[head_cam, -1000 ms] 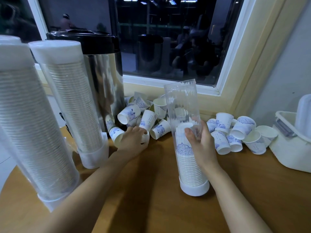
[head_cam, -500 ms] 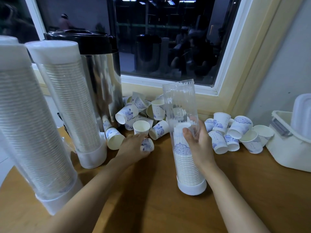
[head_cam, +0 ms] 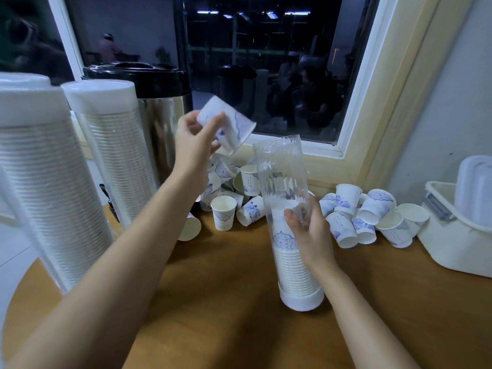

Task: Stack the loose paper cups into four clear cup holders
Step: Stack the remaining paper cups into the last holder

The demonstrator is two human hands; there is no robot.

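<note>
1. Now, left grip (head_cam: 197, 145) is up in the air, fingers & thumb curled round 1 paper cup (head_cam: 227, 126). Cup is tilted, mouth facing down-right, above & left of the top of the open holder (head_cam: 279, 166), not touching it.
2. Right grip (head_cam: 311, 230) wraps the open holder abt mid-height, thumb on the near side, fingers round the far side.
3. Open holder stands upright on the desk (head_cam: 239, 328) on its white base (head_cam: 300, 302). The cup stack (head_cam: 292, 270) inside fills roughly the lower half; the rest of the tube is clear.
4. Loose cups: left heap (head_cam: 250, 209) behind & left of the open holder, mostly on their sides, w/ 1 upright cup (head_cam: 225, 217) at the front. Right heap (head_cam: 375, 206) sits just right of the holder, next to a white bin (head_cam: 458, 235).
5. Far left: near full holder (head_cam: 48, 187) & far full holder (head_cam: 117, 166), both white-capped, packed top to btm.
6. Metal urn (head_cam: 162, 123) w/ black lid stands behind the far full holder, by the window (head_cam: 266, 62).
</note>
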